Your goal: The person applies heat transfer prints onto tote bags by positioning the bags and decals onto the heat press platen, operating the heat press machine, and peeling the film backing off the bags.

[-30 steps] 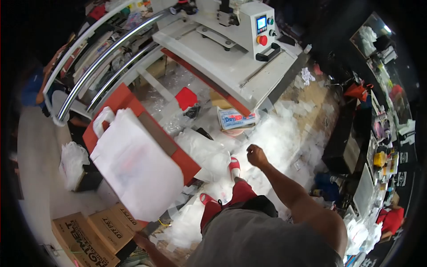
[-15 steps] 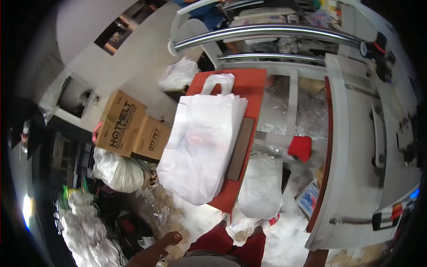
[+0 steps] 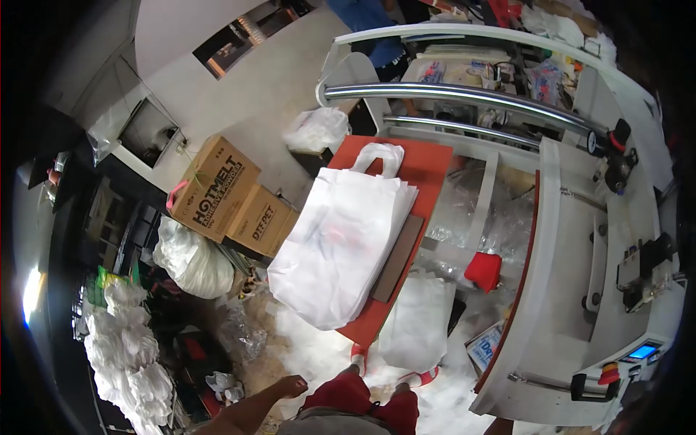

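My left hand (image 3: 293, 386) hangs low beside my red shorts, its fingers curled in with nothing showing in them. At the bottom edge, right of my legs, a small piece of my right arm (image 3: 499, 426) shows; the hand itself is out of sight. In front of me a stack of white fabric bags (image 3: 341, 246) lies on a red board (image 3: 428, 156), the top bag's handle loop at the far end. A flat brown strip (image 3: 397, 259) lies along the stack's right side. Neither hand touches the bags.
Below the board hang more white bags (image 3: 417, 322). The machine's frame (image 3: 558, 290) stands at right, with a red-topped control (image 3: 609, 373). Cardboard boxes (image 3: 217, 181) and a white sack (image 3: 190, 264) are at left. A person in blue (image 3: 370, 32) stands behind the metal rollers (image 3: 464, 94).
The view has shifted, so more of the machine's right side and control screen shows. My left hand still hangs low. The bag stack stays on the red board.
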The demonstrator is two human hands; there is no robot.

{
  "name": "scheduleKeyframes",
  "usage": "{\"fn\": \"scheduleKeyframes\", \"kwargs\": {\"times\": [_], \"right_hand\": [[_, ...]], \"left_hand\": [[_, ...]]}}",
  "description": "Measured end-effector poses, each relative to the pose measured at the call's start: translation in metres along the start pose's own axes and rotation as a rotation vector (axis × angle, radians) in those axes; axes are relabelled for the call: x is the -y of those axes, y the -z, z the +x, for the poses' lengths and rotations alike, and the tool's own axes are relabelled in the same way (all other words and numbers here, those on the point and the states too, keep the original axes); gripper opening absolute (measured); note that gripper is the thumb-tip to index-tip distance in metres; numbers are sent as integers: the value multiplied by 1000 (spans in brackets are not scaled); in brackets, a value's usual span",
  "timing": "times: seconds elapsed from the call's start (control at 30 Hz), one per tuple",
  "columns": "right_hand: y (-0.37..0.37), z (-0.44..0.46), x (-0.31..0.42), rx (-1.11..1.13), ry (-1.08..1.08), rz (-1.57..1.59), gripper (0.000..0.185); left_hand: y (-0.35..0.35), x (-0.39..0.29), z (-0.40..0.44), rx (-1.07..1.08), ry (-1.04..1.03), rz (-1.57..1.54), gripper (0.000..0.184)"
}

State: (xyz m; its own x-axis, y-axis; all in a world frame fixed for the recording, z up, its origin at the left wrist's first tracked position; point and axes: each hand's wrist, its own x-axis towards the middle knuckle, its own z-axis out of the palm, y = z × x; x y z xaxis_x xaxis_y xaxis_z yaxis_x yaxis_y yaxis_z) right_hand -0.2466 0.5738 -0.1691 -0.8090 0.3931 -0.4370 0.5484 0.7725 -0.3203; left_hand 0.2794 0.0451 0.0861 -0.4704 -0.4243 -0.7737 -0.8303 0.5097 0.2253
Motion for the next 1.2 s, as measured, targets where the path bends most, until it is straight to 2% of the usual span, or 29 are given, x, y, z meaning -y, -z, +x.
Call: {"fn": "scheduleKeyframes", "kwargs": {"times": [0.07, 0.17, 0.37, 0.5, 0.57, 0.67, 0.7, 0.73, 0.8, 0.83, 0.87, 0.93, 0.97, 1.07, 1.1, 1.17, 1.2], "right_hand": [[7, -2, 1, -1, -4, 5, 21], [13, -4, 2, 0, -5, 8, 21], [22, -9, 2, 3, -6, 19, 20], [28, -14, -1, -5, 4, 39, 19], [30, -18, -5, -15, 5, 46, 19], [34, -23, -13, -27, 15, 54, 19], [35, -23, -17, -37, 29, 62, 19], [37, -25, -18, -48, 37, 69, 19], [37, -28, -24, -74, 71, 103, 19], [38, -30, -29, -99, 101, 124, 19], [38, -32, -37, -135, 148, 145, 18], [45, -44, -52, -224, 256, 188, 18], [46, -43, -53, -274, 327, 199, 18], [64, -73, -61, -367, 460, 231, 18], [67, -89, -62, -374, 517, 249, 18], [119, -181, 5, -173, 462, -25, 14], [132, -233, 41, -195, 469, 183, 15]], "left_hand": [[7, -15, 6, 109, 44, 157, 31], [31, -57, -5, 138, -47, 76, 32], [21, -34, 6, 102, -197, 127, 29], [21, -31, 6, 15, -173, 62, 29], [32, -35, 9, 97, -252, 257, 28], [47, -54, 0, 49, -353, 294, 24], [40, -46, 9, 82, -184, 161, 21], [39, -40, 18, 91, -189, 165, 21], [45, -28, 28, 78, -360, 330, 22], [48, -27, 27, -38, -408, 229, 22], [54, -26, 30, 19, -428, 258, 22], [71, -38, 34, -50, -349, 222, 20], [73, -37, 39, 69, -389, 278, 20], [70, -32, 60, -24, -240, -12, 29], [74, -47, 58, -42, -294, 20, 30], [83, -80, 47, 51, -378, -25, 30], [86, -95, 47, 82, -426, -98, 29]]}}
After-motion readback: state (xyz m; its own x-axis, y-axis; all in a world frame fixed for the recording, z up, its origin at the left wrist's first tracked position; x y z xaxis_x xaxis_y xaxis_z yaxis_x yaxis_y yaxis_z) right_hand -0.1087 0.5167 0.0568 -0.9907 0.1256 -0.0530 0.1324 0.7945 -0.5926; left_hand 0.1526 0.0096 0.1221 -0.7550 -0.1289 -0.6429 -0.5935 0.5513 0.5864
